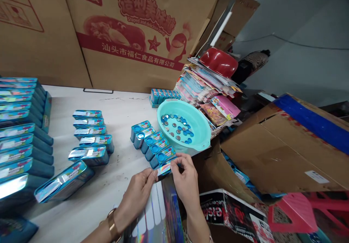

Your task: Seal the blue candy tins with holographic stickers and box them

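Note:
My left hand and my right hand pinch the two ends of a shiny holographic sticker over a small blue box at the table's front edge. Below them lies a holographic sticker sheet with bare white strips. A row of small blue boxes with round openings runs back from the hands. Beside it a teal basin holds several small round pieces. A gold bracelet sits on my left wrist.
Finished blue boxes lie in rows and stacks on the white table's left. Large cardboard cartons stand behind. Coloured packets and a red tray pile at the back right. An open carton and a pink stool sit right.

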Available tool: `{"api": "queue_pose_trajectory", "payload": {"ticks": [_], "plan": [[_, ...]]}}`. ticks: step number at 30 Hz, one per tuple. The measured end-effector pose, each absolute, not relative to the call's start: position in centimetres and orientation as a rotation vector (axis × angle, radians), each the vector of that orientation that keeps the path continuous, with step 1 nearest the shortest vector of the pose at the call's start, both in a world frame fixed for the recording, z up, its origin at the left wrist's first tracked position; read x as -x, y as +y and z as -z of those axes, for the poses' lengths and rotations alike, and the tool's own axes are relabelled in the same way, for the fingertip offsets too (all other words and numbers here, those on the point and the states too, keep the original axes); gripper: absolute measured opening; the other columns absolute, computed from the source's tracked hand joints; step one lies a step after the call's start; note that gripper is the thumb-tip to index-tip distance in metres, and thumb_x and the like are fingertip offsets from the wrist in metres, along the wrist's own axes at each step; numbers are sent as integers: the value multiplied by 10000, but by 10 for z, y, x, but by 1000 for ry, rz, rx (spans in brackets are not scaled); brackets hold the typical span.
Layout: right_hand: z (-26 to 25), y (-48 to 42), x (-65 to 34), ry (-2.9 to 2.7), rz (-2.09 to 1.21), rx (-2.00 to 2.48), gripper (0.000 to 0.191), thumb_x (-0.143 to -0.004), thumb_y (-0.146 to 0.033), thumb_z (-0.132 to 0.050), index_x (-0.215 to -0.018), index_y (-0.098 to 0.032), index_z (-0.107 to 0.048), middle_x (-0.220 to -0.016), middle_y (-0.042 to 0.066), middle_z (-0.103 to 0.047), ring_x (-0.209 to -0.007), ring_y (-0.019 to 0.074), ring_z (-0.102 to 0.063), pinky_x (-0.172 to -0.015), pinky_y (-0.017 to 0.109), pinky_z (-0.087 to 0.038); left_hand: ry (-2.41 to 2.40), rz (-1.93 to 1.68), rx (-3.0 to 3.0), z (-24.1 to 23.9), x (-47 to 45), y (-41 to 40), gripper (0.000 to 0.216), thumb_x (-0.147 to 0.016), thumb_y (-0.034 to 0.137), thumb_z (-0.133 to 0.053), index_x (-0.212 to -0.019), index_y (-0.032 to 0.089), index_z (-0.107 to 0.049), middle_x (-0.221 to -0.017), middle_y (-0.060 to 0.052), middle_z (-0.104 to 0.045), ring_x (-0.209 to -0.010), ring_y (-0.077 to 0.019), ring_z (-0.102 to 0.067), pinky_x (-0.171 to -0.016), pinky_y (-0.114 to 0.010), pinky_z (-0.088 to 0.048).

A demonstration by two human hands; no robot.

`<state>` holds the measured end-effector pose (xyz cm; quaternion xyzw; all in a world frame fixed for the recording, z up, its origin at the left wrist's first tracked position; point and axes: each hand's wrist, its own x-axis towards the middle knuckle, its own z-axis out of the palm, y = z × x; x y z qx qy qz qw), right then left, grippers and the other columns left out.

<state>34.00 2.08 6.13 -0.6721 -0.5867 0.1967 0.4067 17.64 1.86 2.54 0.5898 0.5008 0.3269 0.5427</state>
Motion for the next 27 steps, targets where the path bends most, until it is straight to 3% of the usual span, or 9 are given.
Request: {"api": "queue_pose_trajectory", "payload": {"ticks": [8,10,12,15,21,27], "plan": [[-51,18,-337,-1423,-477,1683,139,-887,-244,-572,-761,-212,-618,-1035,68,-618,-1036,218,-588,-896,334,-449,1244,-853,-1381,-19,-191,18,435,-953,525,-409,-667,204,-473,-630,24,-500,-623,-152,-455,-598,-249,-342],[-45,19,-336,-1363,-484,1671,53,-871,-240,-582,-867,-212,-626,-1017,61,-641,-1014,217,-598,-888,342,-465,1289,-883,-1397,-14,-193,19,432,-952,522,-407,-657,211,-461,-627,21,-514,-618,-156,-464,-599,-254,-341],[-39,22,-336,-1293,-484,1659,171,-860,-233,-580,-1027,-208,-606,-1047,70,-658,-1008,222,-609,-886,358,-482,1344,-890,-1428,-9,-192,19,432,-951,511,-408,-639,216,-460,-608,17,-524,-603,-163,-477,-604,-265,-342],[-36,23,-335,-1246,-521,1601,272,-878,-222,-516,-1143,-193,-571,-1125,106,-659,-1040,232,-623,-915,390,-493,1327,-875,-1466,-10,-186,17,437,-956,485,-405,-630,209,-497,-615,0,-563,-620,-178,-522,-640,-278,-371],[-61,-31,-335,-1132,-469,1369,196,-922,-272,-553,-1097,-190,-589,-1072,89,-631,-983,199,-630,-877,341,-515,989,-793,-1443,-49,-161,-11,492,-974,502,-381,-739,160,-646,-682,-10,-604,-678,-164,-533,-655,-253,-391],[-93,-93,-327,-1740,-983,1334,264,-859,-254,-669,-1123,-246,-651,-1123,50,-647,-1057,216,-603,-930,330,-478,717,-626,-1384,-79,-134,-32,285,-846,409,-633,-822,130,-686,-651,20,-580,-605,-117,-479,-601,-222,-371]]}}
